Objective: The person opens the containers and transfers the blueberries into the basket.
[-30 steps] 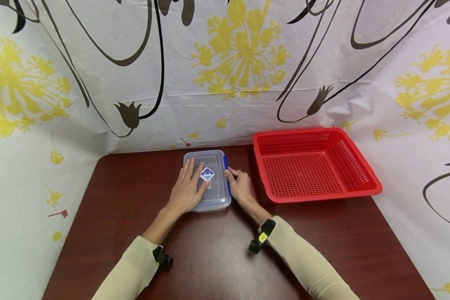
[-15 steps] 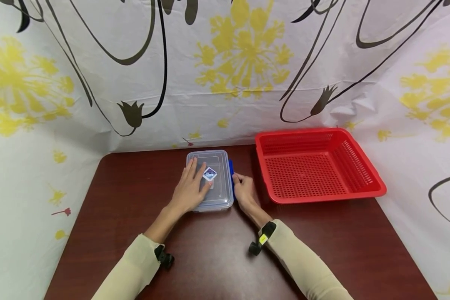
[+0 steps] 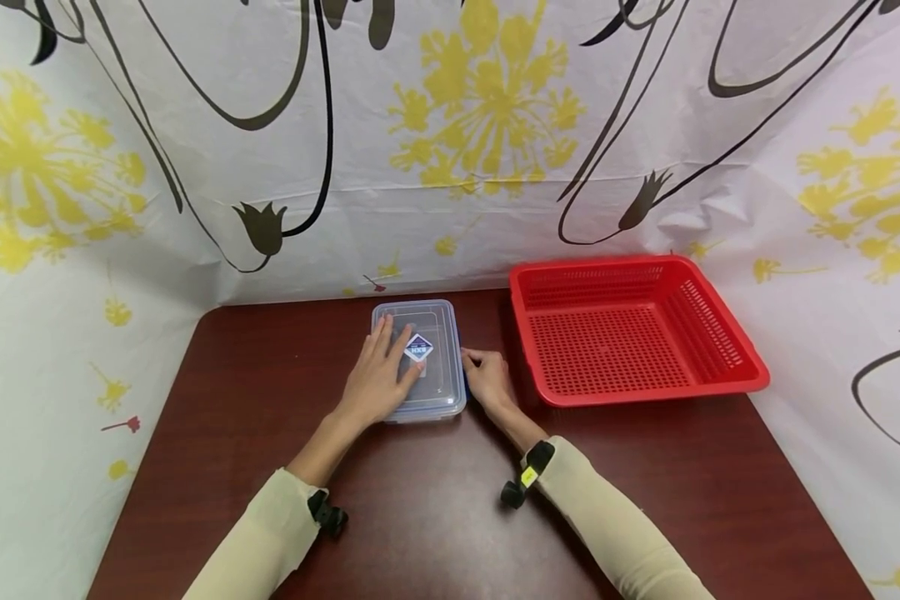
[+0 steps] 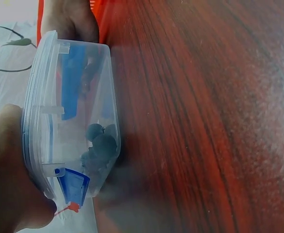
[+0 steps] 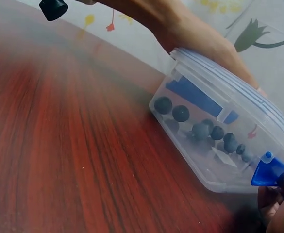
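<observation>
A clear plastic food container (image 3: 435, 371) with a blue-and-white diamond sticker on its lid sits on the table. Straight, spread fingers of my left hand (image 3: 371, 383) rest on the lid's left part. At the container's right side, my right hand (image 3: 489, 379) has its fingers curled at a blue locking clip (image 5: 269, 173), which tilts outward from the wall in the right wrist view. Another blue clip (image 4: 75, 187) stands out from the wall in the left wrist view. Through the clear walls show several dark round balls (image 5: 200, 130), their kind unclear.
A red perforated plastic basket (image 3: 607, 346) stands to the right of the container, near my right hand. The dark red-brown table (image 3: 285, 375) meets a white patterned cloth (image 3: 420, 225) at the back and sides.
The right-side blue clip has swung from against the lid's edge outward and down, with my right hand's fingers curling at it. My left hand has stayed on the lid.
</observation>
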Motion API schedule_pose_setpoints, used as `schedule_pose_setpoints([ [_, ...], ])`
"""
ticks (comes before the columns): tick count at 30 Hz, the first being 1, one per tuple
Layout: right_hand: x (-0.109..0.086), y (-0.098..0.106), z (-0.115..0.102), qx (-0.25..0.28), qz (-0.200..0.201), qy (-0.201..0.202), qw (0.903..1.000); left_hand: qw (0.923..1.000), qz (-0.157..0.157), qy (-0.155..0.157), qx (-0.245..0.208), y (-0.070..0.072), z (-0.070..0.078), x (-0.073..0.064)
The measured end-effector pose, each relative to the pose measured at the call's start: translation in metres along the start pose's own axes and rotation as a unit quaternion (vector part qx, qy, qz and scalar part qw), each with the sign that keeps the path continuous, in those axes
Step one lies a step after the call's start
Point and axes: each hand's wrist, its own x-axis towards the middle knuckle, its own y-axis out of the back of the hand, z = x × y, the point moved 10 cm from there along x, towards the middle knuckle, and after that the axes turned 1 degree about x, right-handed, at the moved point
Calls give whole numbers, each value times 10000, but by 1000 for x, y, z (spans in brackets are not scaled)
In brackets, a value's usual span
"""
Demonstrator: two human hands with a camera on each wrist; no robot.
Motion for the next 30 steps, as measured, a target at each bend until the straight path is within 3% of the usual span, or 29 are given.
schedule_pose_setpoints([
  [10, -9, 11, -13, 18, 268, 419, 9988, 9992, 149, 3, -370, 4, 0, -3],
  [17, -19, 12, -28, 369, 24, 869, 9955, 9965, 256, -4, -798, 8, 0, -3],
  [26, -30, 4, -44, -165, -560, 1479, 9873, 9833, 447, 245, -1750, 15, -13, -8],
  [30, -32, 2, -43, -268, -744, 1579, 9843, 9714, 428, 472, -2286, 14, -22, -15],
])
